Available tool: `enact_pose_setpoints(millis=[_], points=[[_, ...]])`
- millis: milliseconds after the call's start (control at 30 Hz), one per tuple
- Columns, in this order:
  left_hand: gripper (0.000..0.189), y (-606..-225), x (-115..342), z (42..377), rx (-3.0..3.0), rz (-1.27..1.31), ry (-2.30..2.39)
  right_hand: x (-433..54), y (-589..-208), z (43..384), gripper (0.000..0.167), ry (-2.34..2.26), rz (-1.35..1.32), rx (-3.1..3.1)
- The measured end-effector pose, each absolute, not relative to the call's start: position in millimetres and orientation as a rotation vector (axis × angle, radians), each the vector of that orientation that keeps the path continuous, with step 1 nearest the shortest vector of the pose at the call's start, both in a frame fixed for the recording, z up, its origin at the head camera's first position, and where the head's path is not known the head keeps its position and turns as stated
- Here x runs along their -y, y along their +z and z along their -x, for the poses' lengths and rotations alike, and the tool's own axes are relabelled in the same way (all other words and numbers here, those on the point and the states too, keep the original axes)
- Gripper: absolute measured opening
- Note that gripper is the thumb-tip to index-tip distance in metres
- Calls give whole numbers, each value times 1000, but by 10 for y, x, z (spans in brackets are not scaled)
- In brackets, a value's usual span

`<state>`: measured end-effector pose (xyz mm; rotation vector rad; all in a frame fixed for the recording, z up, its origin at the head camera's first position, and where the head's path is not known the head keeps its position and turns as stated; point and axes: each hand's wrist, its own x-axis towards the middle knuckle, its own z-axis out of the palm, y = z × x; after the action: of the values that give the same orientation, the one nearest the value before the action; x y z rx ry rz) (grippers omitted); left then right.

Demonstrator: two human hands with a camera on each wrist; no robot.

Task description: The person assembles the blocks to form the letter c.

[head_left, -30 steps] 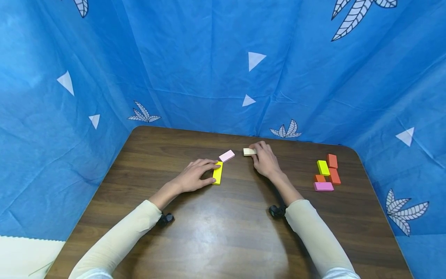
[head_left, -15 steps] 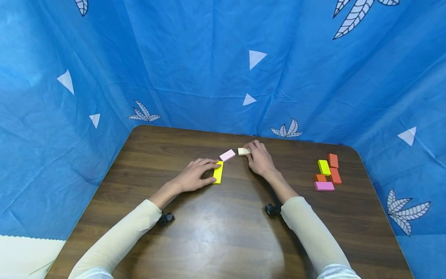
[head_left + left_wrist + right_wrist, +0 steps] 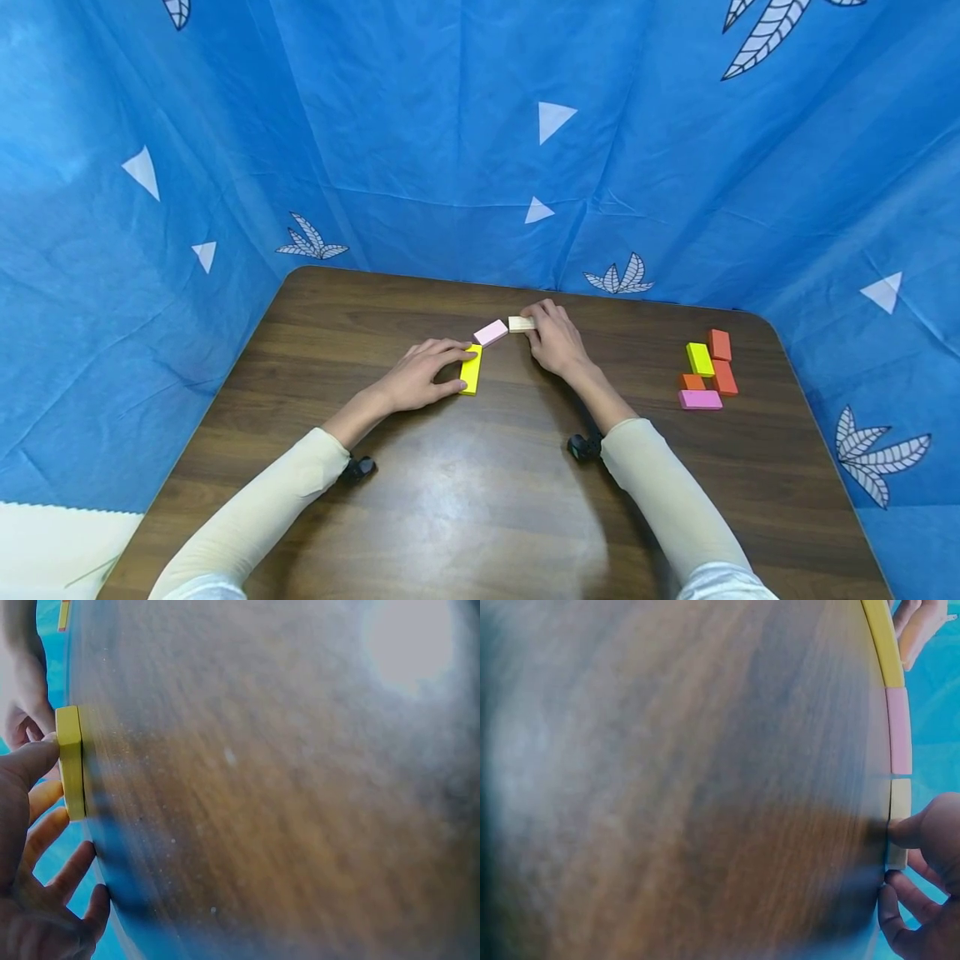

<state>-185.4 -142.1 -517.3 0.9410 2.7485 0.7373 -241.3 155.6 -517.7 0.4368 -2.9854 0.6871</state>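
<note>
My left hand (image 3: pixel 420 377) pinches a long yellow block (image 3: pixel 471 372) lying flat on the table, thumb at its near end and fingers at the far end. A light pink block (image 3: pixel 491 333) lies at a slant off the yellow block's far end. Right of it, my right hand (image 3: pixel 557 340) grips a pale wood-coloured block (image 3: pixel 520 324) between thumb and fingers. In the right wrist view a thin gap shows between the pale block (image 3: pixel 901 796) and the pink block (image 3: pixel 900 731). The pale block's right end is hidden behind the fingers in the head view.
On the right of the brown wooden table (image 3: pixel 450 517) lies a loose group: two red-orange blocks (image 3: pixel 724 377), a yellow-green block (image 3: pixel 701 360), a small orange block (image 3: pixel 692 382) and a magenta-pink block (image 3: pixel 701 400). A blue printed curtain (image 3: pixel 420 150) surrounds the table's back and sides.
My right hand has slid the pale block left, up close to the light pink block. My left hand has stayed in place on the yellow block.
</note>
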Motion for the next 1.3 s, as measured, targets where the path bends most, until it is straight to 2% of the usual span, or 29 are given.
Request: enact_pose_setpoints(millis=[667, 1300], points=[[56, -5185, 1417, 1886, -2748, -952, 766, -1548, -5151, 2417, 33, 716, -439, 2983], [57, -5158, 1415, 1854, -2734, -956, 762, -1899, -5142, 2272, 58, 817, -418, 2955]])
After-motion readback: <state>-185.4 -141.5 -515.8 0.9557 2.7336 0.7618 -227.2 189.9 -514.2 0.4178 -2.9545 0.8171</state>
